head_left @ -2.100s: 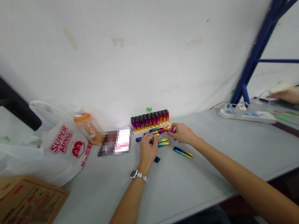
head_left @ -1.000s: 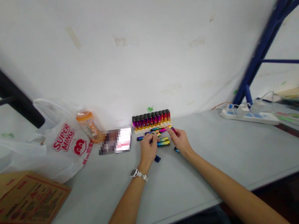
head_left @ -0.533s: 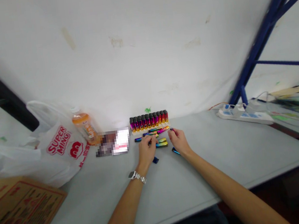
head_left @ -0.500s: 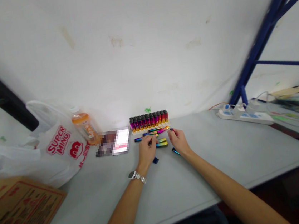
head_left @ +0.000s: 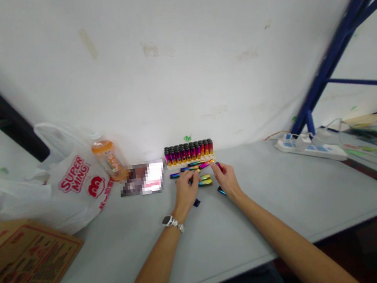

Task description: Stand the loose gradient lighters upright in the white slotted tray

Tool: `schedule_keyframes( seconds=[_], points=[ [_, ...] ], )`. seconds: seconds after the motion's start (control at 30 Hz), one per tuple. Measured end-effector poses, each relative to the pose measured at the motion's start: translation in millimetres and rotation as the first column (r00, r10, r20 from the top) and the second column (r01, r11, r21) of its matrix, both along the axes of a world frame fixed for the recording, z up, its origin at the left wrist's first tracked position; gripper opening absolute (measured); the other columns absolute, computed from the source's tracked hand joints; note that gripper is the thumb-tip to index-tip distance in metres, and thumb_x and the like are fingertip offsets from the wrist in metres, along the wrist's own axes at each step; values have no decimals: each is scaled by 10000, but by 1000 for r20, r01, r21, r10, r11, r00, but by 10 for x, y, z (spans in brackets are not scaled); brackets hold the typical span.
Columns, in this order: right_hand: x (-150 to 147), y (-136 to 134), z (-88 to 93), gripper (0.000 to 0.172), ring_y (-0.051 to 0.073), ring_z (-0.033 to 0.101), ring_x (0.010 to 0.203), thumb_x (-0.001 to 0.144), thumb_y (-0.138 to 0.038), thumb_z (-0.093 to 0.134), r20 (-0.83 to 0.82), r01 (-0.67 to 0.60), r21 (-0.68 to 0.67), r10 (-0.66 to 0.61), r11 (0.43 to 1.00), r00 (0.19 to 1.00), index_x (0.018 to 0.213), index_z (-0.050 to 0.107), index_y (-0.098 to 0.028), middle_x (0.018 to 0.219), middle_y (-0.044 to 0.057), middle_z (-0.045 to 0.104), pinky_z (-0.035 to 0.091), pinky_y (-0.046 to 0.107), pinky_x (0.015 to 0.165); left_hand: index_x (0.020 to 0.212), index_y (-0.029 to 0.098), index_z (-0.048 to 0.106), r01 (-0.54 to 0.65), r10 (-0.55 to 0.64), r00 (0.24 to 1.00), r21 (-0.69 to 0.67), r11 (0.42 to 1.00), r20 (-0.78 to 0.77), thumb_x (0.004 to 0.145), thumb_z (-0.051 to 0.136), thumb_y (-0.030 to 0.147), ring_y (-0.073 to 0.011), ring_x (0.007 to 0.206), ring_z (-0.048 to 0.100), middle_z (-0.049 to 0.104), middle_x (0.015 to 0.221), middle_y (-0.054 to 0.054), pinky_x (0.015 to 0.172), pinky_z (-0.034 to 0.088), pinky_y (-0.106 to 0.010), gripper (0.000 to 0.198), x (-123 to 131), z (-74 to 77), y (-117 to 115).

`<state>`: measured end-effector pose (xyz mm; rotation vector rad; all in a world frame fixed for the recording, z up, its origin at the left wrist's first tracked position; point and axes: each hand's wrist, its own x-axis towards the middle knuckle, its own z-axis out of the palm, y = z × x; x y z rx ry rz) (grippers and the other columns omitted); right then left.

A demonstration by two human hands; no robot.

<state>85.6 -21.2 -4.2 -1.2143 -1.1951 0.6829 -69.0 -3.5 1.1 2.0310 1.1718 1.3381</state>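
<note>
My left hand, with a metal-band watch on its wrist, is closed in a pinch over several loose, shiny rainbow-coloured strips; its fingertips hide what they grip. Just to the right, my right hand is closed on a small dark purple piece, mostly covered by the fingers. Behind both hands stands a tray of upright black-topped cylinders, purple shading to orange, which look like lighters. Yellow-green strips lie between the hands. A dark blue piece is beside my left wrist, and another blue strip is under my right hand.
To the left are a pixelated flat sheet, an orange drink bottle, a white plastic bag and a cardboard box. A power strip with cables lies at right, near the blue frame.
The hands stay almost in place. My right hand has turned slightly, and more of the purple piece shows at its fingertips. The whole view has shifted a little.
</note>
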Motion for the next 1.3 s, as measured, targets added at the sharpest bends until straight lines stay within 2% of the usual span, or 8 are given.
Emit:
schedule_keyframes(
  seconds=[0.27, 0.47, 0.7, 0.8, 0.87, 0.97, 1.13, 1.3],
  points=[
    [9, -14, 58, 321, 126, 346, 546, 856, -404, 466, 34, 101, 38, -102, 994, 994, 602, 479, -209, 546, -35, 395, 273, 261, 513, 614, 189, 602, 8, -8, 1000, 10, 1000, -4, 948, 471, 335, -168, 735, 571, 609, 702, -27, 718, 426, -291, 387, 5, -12, -1],
    [27, -1, 17, 309, 127, 348, 549, 850, -411, 466, 26, 91, 43, -92, 995, 995, 612, 466, -215, 544, -40, 384, 279, 259, 510, 608, 195, 601, -10, 10, 1000, 19, 1000, 5, 942, 475, 324, -169, 729, 570, 618, 699, -25, 729, 437, -294, 379, 0, -12, 0],
    [-34, 11, 25, 327, 107, 329, 442, 860, -552, 536, -131, -107, 0, 107, 994, 986, 792, 474, -238, 496, -90, 378, 278, 234, 442, 616, 192, 610, -15, 16, 999, 22, 1000, -28, 945, 472, 336, -175, 751, 580, 627, 724, -34, 718, 439, -291, 385, -25, 5, 3],
    [4, 21, 105, 362, 116, 440, 472, 853, -598, 554, -152, -199, 19, 200, 980, 968, 933, 492, -251, 552, -81, 496, 360, 225, 466, 621, 194, 613, -33, 33, 999, 14, 999, -15, 944, 474, 319, -180, 775, 593, 639, 741, -36, 730, 449, -295, 373, -51, 6, 23],
    [90, 77, 161, 368, 135, 554, 622, 823, -585, 605, -76, -172, 67, 177, 983, 981, 918, 558, -232, 710, -18, 611, 441, 241, 555, 627, 195, 618, -40, 40, 999, 9, 999, -17, 944, 474, 315, -182, 790, 598, 642, 746, -37, 734, 452, -294, 369, -60, -1, 34],
    [268, 249, 243, 324, 161, 577, 761, 716, -499, 737, 109, -36, 140, 21, 989, 994, 823, 677, -200, 918, 52, 650, 469, 272, 640, 627, 196, 621, -31, 32, 999, 17, 999, -26, 944, 482, 322, -180, 791, 598, 643, 745, -34, 749, 453, -296, 369, -53, -13, 34],
    [453, 625, 355, 232, 141, 552, 615, 712, -331, 727, 318, -88, 115, 47, 989, 947, 898, 713, -193, 797, 17, 672, 445, 295, 628, 608, 198, 609, -31, 33, 999, 45, 999, -28, 943, 490, 311, -176, 768, 589, 640, 737, -30, 768, 450, -309, 373, -73, 19, 39],
    [437, 874, 371, 173, 138, 549, 577, 730, -240, 677, 433, -141, 135, 70, 981, 899, 897, 655, -200, 660, -32, 634, 428, 281, 615, 627, 198, 614, -135, 135, 991, 40, 990, 3, 949, 476, 322, -177, 747, 580, 624, 712, -30, 738, 444, -308, 372, -207, 62, 108]
  ],
)
